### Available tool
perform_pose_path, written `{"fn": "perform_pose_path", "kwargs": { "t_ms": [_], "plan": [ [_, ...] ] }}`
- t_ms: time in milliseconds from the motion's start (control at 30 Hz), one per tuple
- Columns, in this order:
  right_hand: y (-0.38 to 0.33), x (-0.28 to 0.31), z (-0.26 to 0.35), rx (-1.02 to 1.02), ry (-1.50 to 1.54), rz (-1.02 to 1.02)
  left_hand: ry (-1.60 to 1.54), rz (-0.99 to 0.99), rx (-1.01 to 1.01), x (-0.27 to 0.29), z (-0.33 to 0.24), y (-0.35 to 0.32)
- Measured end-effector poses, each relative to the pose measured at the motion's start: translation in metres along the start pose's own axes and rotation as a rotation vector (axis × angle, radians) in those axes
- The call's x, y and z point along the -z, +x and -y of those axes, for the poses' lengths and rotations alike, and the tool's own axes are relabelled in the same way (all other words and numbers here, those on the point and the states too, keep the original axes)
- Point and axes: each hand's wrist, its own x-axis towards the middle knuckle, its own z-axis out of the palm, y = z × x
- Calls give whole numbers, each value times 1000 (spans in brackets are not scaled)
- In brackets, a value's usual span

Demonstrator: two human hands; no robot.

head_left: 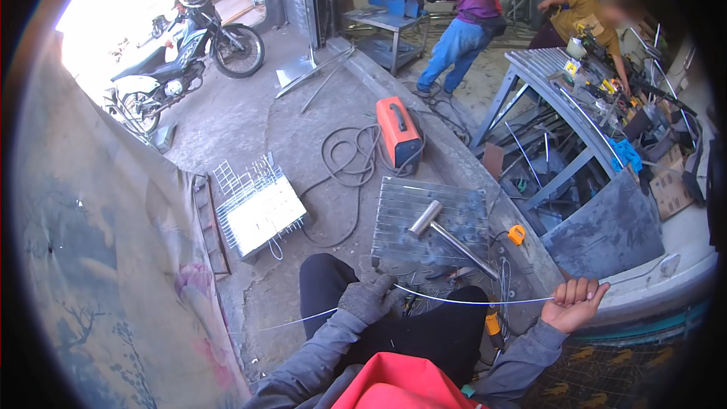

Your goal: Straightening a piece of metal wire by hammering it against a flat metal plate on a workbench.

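A thin, light metal wire (469, 303) stretches in a slight sag across my lap. My left hand (367, 298), in a grey work glove, is closed round it above my left knee. One end of the wire trails out past that hand to the lower left. Farther right, my bare right hand (573, 304) grips the wire with its fingers curled. In front of my knees is a low slatted metal stand (394, 216), and a metal hammer (454, 242) lies across its top. An orange tape measure (516, 235) sits just right of the stand.
An orange welding machine (397, 132) with a coiled cable (350, 155) stands ahead. Wire grids and a white panel (265, 216) lie front left. Two people work behind, near a vise bench (386, 19) and a cluttered metal table (522, 68). A motorcycle (182, 60) is parked far left.
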Motion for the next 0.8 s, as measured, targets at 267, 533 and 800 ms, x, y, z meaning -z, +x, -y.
{"fn": "perform_pose_path", "kwargs": {
  "t_ms": [267,533,800],
  "plan": [
    [6,7,-1,3,-20,-20,-11,103,65,4,-4,-1],
    [16,8,-3,-5,-56,-167,-59,52,1,0,-2,-2],
    [26,8,-4,-15,-91,-153,-34,11,-35,-8,-1,-7]
  ]
}}
